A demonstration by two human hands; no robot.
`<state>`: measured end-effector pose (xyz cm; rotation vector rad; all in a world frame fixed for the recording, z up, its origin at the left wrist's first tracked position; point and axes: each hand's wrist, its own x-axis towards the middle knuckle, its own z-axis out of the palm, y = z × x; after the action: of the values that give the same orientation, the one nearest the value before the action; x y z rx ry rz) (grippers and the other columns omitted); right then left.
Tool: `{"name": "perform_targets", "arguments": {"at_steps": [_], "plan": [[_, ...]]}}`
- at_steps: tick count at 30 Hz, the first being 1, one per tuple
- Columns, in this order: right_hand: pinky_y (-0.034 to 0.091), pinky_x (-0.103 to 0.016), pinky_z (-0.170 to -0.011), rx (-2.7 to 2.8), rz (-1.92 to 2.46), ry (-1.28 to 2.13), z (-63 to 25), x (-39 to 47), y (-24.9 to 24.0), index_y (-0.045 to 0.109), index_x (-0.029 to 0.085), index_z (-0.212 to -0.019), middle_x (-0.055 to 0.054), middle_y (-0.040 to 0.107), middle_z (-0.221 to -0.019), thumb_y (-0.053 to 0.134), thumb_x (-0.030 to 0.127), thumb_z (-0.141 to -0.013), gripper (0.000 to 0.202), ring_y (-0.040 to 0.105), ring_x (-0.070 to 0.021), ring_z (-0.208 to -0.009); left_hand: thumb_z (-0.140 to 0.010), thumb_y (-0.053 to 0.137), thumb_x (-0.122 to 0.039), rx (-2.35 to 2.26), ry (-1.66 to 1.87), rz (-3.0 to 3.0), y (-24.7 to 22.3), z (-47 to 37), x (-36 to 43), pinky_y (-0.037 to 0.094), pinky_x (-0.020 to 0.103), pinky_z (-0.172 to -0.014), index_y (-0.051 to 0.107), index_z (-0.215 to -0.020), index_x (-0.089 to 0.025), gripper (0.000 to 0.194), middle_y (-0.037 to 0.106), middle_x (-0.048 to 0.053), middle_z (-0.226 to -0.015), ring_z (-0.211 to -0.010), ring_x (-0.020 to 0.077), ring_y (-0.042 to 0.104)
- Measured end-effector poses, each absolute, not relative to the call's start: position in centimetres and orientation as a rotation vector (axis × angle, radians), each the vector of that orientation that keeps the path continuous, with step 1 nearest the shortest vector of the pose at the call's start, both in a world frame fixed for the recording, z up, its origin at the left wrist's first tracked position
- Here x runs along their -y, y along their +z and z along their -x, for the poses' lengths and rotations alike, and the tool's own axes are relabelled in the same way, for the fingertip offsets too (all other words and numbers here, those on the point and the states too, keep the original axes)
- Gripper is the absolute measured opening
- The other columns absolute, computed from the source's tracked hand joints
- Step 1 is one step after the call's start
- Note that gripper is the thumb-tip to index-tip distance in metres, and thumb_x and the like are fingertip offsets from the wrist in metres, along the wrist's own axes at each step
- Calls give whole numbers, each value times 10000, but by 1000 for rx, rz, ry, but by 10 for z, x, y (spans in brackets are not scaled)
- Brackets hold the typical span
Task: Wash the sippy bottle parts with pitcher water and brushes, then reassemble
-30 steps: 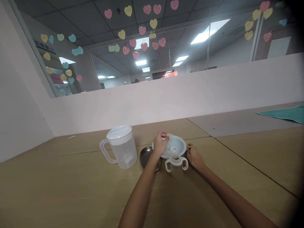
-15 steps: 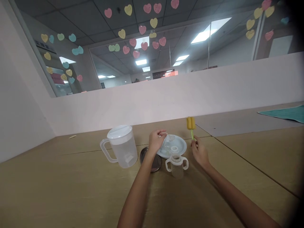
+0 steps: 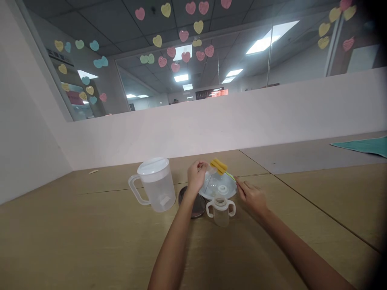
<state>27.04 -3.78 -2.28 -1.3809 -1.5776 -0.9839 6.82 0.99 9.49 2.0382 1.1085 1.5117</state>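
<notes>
Sponge brush (image 3: 219,165): its yellow head is hovering by the far edge of the white plate (image 3: 233,187).
Right hand (image 3: 253,198): its grip is holding the brush's stem.
Left hand (image 3: 196,176): its grip is pinching a clear piece (image 3: 212,170) beside the yellow head.
Two-handled cup (image 3: 221,216): standing upright on the bench (image 3: 105,237), nearer than the plate.
Lidded pitcher (image 3: 157,191): standing left.
</notes>
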Motion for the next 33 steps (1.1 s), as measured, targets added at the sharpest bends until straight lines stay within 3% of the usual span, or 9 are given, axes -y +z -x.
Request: {"name": "perform_targets", "arguments": {"at_steps": [7,18,27,33], "plan": [[299,-234,-549,1701,1243,-992,-271,40,-26,651,210,-1055,-10,619,-629,485,254,-856,263,503,-80,-532,-807,463,-402,-1049,1502,-2014,96,-66,-10,408,248,-705,670,-696,-162,336,670,29,-744,-731,147,582],[332,-230,-552,1807,1090,-910,-266,48,-22,638,227,-1089,-14,588,-577,483,255,-848,288,489,-88,-533,-675,649,-325,-1059,1448,-2081,98,-70,-4,403,266,-772,690,-747,-199,150,677,19,-831,-817,151,574],[342,-233,-583,1758,1116,-929,-267,47,-22,652,202,-1055,-16,613,-606,490,247,-844,270,507,-95,-558,-794,491,-408,-995,1429,-2023,97,-66,-7,430,246,-679,701,-753,-168,321,668,33,-742,-730,146,591],[347,-233,-579,1774,1122,-908,-267,46,-24,652,209,-1052,-19,616,-610,488,257,-844,269,516,-96,-561,-684,640,-349,-1057,1479,-2054,97,-67,-9,411,285,-806,691,-721,-195,167,671,35,-864,-858,158,586]]}}
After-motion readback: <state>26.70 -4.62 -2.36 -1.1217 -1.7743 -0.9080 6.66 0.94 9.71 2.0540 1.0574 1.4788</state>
